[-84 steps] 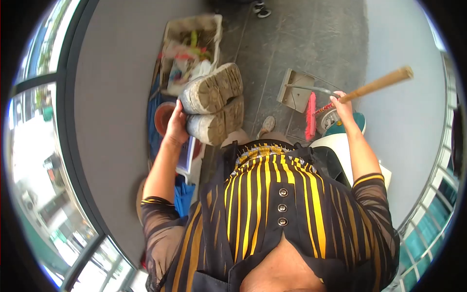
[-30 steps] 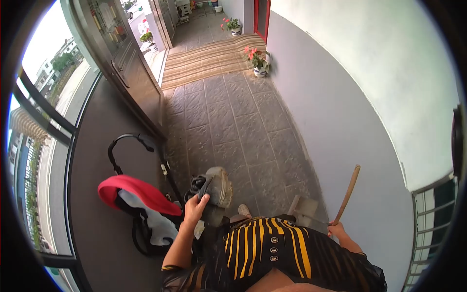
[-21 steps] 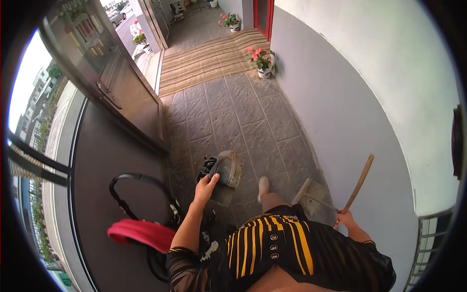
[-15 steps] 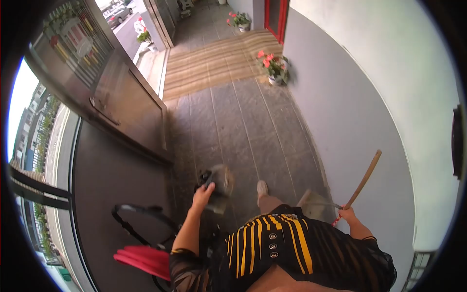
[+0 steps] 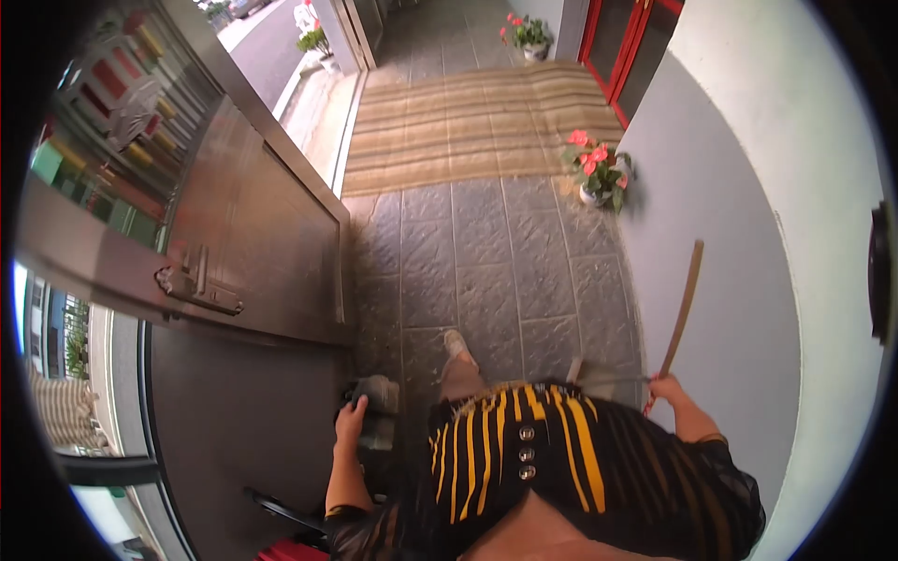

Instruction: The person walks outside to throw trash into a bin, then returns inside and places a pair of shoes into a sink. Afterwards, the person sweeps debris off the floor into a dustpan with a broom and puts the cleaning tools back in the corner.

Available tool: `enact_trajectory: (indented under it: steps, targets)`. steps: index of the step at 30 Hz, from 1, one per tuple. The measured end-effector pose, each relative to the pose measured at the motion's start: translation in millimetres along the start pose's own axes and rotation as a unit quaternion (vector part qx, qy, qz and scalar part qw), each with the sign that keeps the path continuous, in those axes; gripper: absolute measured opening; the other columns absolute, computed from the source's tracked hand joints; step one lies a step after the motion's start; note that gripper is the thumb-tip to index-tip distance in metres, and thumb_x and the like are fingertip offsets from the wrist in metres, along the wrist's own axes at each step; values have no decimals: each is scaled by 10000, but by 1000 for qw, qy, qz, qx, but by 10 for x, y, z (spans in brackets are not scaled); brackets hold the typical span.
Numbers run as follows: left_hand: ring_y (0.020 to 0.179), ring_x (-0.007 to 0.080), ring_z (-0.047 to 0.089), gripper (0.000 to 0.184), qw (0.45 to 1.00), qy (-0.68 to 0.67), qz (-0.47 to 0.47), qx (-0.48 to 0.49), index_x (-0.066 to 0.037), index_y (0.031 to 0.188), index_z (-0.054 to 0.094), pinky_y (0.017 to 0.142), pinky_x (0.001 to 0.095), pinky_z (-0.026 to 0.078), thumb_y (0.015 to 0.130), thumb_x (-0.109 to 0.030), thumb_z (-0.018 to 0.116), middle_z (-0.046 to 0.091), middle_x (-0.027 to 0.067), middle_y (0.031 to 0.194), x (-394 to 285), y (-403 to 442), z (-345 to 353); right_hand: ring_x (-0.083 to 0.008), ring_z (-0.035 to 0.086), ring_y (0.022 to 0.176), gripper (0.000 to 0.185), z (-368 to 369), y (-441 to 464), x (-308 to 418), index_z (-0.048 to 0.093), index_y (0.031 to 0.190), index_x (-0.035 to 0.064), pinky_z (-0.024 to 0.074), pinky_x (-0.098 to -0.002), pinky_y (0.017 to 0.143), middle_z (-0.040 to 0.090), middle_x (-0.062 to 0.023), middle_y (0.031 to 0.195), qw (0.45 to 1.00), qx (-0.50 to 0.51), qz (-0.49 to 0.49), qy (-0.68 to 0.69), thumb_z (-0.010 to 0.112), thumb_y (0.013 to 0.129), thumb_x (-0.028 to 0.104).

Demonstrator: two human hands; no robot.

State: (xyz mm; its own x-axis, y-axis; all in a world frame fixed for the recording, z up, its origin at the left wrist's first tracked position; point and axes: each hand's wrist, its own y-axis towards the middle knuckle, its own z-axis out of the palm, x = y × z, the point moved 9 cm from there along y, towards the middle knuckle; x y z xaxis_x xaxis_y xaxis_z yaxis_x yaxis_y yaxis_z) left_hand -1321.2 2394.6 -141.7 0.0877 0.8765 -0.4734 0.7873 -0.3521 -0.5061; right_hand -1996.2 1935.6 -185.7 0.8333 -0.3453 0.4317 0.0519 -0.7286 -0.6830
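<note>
The left hand [image 5: 351, 420] grips the shoes [image 5: 381, 396] out sideways, likely sparing the shirt [image 5: 552, 449], while the right hand [image 5: 667, 390] clasps stick [image 5: 687, 304] and dustpan [image 5: 608, 384] together.

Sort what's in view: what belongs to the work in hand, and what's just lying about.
In hand:
shoes, in left hand
dustpan and wooden handle, in right hand

Lying about:
striped mat
nearer potted flowers
farther potted flowers
red fabric
</note>
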Motion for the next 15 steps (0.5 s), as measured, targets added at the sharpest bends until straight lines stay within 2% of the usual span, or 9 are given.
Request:
enact_trajectory:
  steps: [2,6,10,12,14,15]
  targets:
    - [884,342,523,574,999,4,31,-12,-14,930,566,742,364,393,730,-539,451,574,196,869,-363,508,-206,-165,540,575,287,123,238,485,546,815,15,442,-286,544,552,-61,640,999,15,-12,35,639,552,83]
    - [877,327,530,557,996,3,83,15,-38,966,554,734,354,397,725,-531,465,575,184,877,-1265,1629,-448,-158,539,594,295,191,514,1616,537,828,19,441,-281,555,548,-58,654,1000,-11,-16,-4,633,555,78]
    - [894,322,527,560,988,-12,145,40,-40,996,547,744,348,400,710,-519,497,573,182,899,-2574,2443,-777,-156,529,607,342,231,985,2445,522,886,16,437,-285,556,531,-54,669,996,-36,-41,65,627,569,87]
    - [901,312,528,576,975,66,207,-40,-32,1010,541,753,346,407,702,-517,508,568,185,920,-2998,2999,-878,-156,522,603,347,189,1321,2828,515,902,16,434,-286,550,523,-49,671,996,-33,-46,69,622,581,93]
    - [873,304,538,593,966,125,227,7,-27,1010,540,736,365,422,676,-517,534,568,171,928,-3636,3349,-947,-152,511,607,321,177,1898,3034,506,895,17,427,-285,539,514,-37,682,996,-16,-34,82,611,606,108]
    - [835,303,543,548,951,163,263,-2,-48,991,555,708,370,427,683,-501,533,578,150,890,-3933,3532,-954,-131,500,610,263,139,2094,3291,508,869,30,419,-267,530,506,-24,703,997,-9,-25,73,592,634,114]
